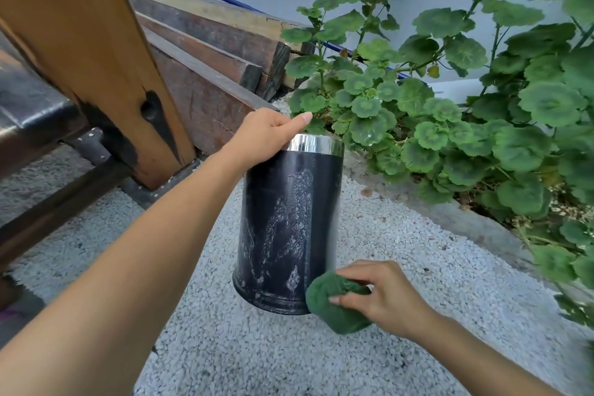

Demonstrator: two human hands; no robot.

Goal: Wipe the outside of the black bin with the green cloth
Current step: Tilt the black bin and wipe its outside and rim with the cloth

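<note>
The black bin (286,222) stands upright on the gravel floor in the middle of the view, with a shiny silver band at its top and pale dusty smears down its side. My left hand (263,135) grips the top rim at the left. My right hand (382,294) holds the bunched green cloth (334,305) and presses it against the bin's lower right side, near the base.
A thick wooden post (96,58) and a dark bench (35,112) stand to the left. Stacked timber planks (218,42) lie behind the bin. A bed of green leafy plants (466,119) with a concrete curb (466,219) runs along the right. A grey wall rises behind.
</note>
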